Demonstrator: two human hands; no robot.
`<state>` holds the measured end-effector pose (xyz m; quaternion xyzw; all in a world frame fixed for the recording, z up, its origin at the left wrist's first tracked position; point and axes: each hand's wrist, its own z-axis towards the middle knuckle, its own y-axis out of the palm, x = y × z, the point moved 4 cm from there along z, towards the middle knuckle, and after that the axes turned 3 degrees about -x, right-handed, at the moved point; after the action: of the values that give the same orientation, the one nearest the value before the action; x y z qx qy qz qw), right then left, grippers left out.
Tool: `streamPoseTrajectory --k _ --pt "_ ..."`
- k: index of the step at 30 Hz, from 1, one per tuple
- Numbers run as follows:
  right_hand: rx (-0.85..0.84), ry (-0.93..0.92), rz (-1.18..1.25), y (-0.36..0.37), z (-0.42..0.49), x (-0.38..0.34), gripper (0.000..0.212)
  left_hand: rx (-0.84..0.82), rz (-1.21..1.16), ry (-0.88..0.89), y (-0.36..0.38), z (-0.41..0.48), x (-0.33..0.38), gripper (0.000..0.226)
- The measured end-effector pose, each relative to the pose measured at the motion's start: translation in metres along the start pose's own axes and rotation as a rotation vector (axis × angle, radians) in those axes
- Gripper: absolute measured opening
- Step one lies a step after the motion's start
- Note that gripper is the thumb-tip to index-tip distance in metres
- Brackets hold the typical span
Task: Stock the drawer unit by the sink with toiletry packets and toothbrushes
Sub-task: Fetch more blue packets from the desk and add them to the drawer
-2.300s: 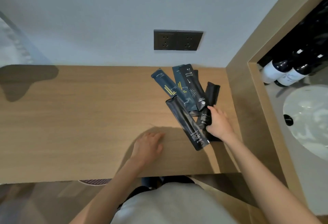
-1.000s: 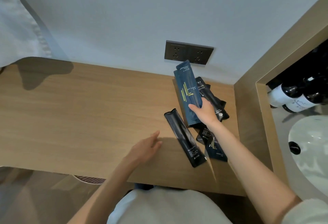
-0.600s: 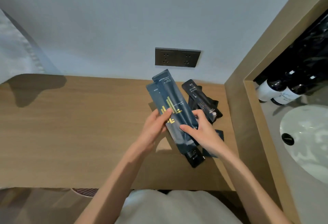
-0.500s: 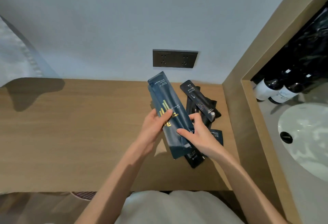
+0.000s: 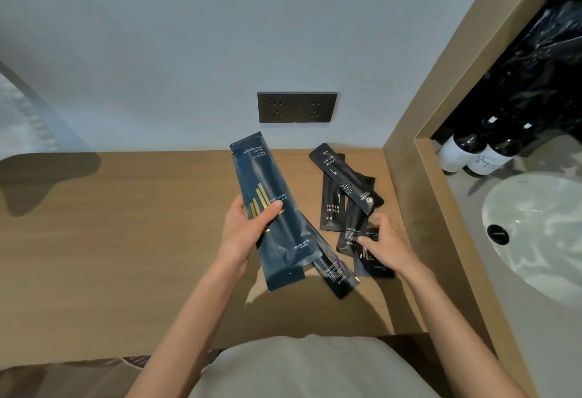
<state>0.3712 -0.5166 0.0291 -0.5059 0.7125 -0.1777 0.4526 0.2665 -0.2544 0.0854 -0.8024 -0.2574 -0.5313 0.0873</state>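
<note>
Right hand off blue packets

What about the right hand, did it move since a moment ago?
Yes. The right hand left the blue packets in the left hand and went right, away from the wall socket, onto the black packets.

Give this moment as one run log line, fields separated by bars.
left hand: grips blue dental kit packets | right hand: open, over small blue packet | toothbrush packets: on desk
</note>
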Motion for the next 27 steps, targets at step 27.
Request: streamPoseTrajectory --k 27 --pt "0.199 0.051 0.266 -0.004 0.003 0.028 0.082 -0.006 0.316 0.076 0.017 -0.034 0.008 0.057"
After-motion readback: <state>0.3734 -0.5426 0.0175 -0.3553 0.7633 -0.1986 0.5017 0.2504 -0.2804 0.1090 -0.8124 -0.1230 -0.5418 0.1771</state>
